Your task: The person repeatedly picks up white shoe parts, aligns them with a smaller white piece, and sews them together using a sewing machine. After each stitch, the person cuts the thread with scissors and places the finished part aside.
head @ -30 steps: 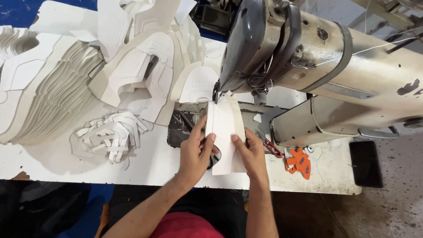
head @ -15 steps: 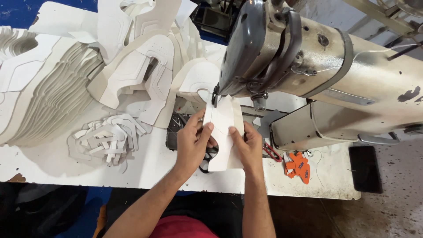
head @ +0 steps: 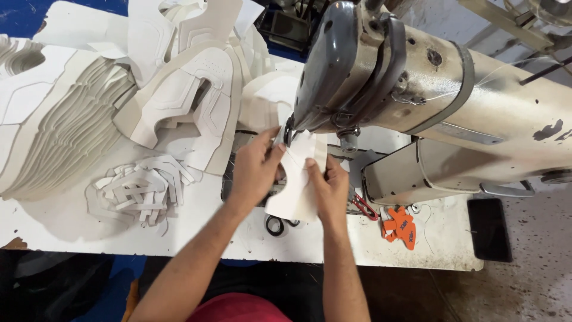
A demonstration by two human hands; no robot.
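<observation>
Since half a second ago, the white cut piece [head: 296, 179], pinched flat by the left hand [head: 255, 170] and right hand [head: 328, 186], has been pushed farther under the sewing machine [head: 381, 89] head, its long axis pointing toward the needle.

The white table [head: 71, 229] carries a sewing machine [head: 429, 107], stacked white cutouts [head: 65, 125], loose strips [head: 140, 188], scissors [head: 277, 225] and orange clippers [head: 402, 225].
</observation>
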